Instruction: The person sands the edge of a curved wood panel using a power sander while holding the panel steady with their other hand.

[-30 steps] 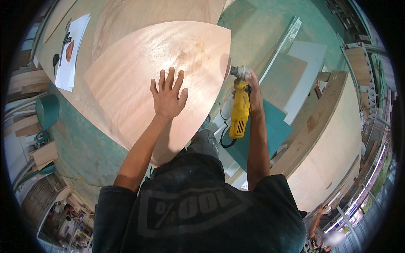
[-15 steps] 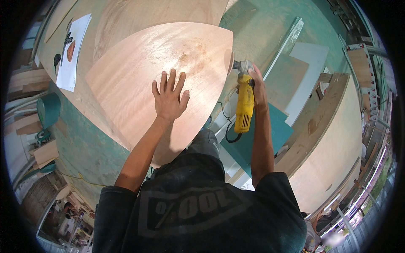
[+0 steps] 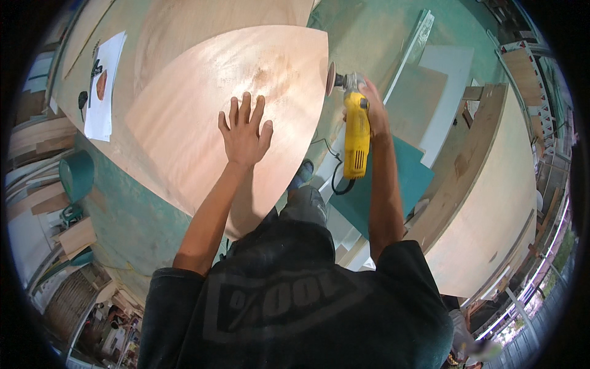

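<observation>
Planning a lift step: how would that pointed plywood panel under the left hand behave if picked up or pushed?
The plywood panel looks thin and broad, so it would probably flex when lifted by one edge. It lies flat, so it would likely slide rather than tip; the left hand presses it flat. Its sanded face seems smooth, possibly slippery.

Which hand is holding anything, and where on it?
Right hand grips the yellow angle grinder at its front, just behind the disc head. Left hand holds nothing, lying flat on the curved plywood panel.
</observation>
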`<state>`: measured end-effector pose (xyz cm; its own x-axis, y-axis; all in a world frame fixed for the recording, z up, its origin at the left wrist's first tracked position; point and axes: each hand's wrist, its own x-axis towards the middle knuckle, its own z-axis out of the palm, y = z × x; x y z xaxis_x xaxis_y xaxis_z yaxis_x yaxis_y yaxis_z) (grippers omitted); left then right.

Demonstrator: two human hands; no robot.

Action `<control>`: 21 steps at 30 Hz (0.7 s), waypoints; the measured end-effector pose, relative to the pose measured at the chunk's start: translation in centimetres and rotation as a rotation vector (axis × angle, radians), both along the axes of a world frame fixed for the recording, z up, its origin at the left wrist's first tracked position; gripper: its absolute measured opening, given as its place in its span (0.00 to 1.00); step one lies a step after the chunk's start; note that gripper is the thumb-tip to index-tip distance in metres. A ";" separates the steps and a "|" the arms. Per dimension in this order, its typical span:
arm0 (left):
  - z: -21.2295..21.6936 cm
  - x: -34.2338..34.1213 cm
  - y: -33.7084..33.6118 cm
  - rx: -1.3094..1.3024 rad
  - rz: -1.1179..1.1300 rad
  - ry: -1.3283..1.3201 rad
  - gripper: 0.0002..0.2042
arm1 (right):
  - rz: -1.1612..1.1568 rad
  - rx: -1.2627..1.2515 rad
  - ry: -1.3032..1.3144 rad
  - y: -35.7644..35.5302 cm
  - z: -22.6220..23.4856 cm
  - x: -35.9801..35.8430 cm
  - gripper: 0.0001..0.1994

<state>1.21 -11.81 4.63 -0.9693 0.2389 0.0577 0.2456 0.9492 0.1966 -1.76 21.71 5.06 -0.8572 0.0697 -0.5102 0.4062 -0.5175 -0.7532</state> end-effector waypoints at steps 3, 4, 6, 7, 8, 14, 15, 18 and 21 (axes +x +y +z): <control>0.0 0.1 -0.1 -0.014 0.007 0.007 0.31 | -0.031 0.018 -0.031 -1.9 1.3 4.6 0.32; -0.1 0.2 -0.1 -0.010 0.008 0.000 0.31 | -0.073 -0.024 -0.012 -2.6 1.2 6.3 0.32; 0.0 0.1 -0.1 -0.003 0.006 -0.003 0.31 | -0.154 -0.049 -0.062 -4.2 1.3 8.8 0.32; 0.0 0.0 -0.1 -0.007 0.001 0.002 0.31 | -0.195 -0.061 -0.087 -5.0 1.5 9.8 0.32; -0.1 0.0 -0.1 -0.013 -0.005 0.006 0.31 | -0.212 -0.058 -0.094 -5.8 2.1 10.6 0.33; -0.3 -0.1 -0.1 -0.010 -0.009 0.004 0.31 | -0.162 0.042 -0.092 -7.8 2.5 13.9 0.37; -0.4 -0.1 -0.1 -0.003 -0.009 0.003 0.31 | -0.161 0.045 -0.102 -8.0 2.4 14.3 0.38; -0.5 -0.1 -0.2 -0.024 -0.004 0.011 0.31 | -0.147 0.073 -0.108 -8.5 2.2 15.1 0.38; -0.4 0.0 -0.1 -0.038 0.001 0.007 0.31 | -0.196 0.033 -0.089 -9.2 1.9 15.3 0.39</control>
<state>1.22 -11.94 4.24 -0.9692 0.2399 0.0553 0.2457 0.9563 0.1583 13.52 12.49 6.94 -0.7771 0.2488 -0.5781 0.3660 -0.5686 -0.7367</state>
